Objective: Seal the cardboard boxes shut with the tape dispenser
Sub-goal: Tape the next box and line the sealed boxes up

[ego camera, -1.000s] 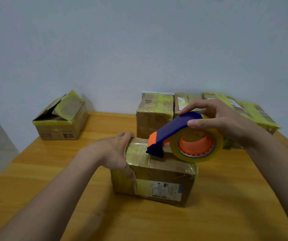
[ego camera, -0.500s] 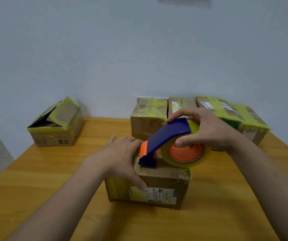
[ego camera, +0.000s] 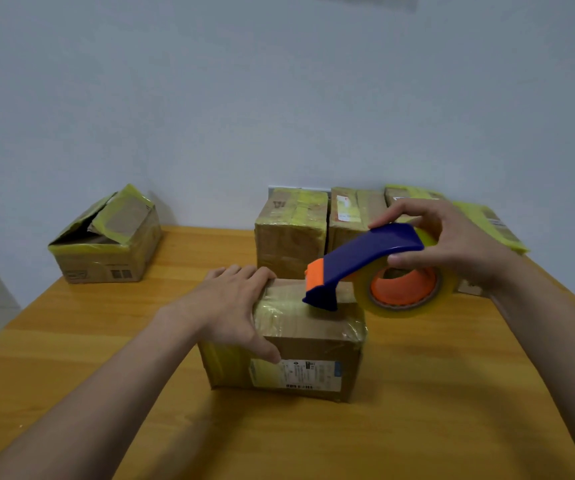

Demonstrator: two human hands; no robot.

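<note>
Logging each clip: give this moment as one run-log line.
step: taping top | left hand: holds front box | right hand: holds tape dispenser, nose at box top | far-left box: flaps open

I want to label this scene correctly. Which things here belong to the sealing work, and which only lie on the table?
In use: near box, held by the left hand; tape dispenser, gripped by the right hand, its nose at the box top; open box at left, probably next.
Lying about: taped boxes at the back.
</note>
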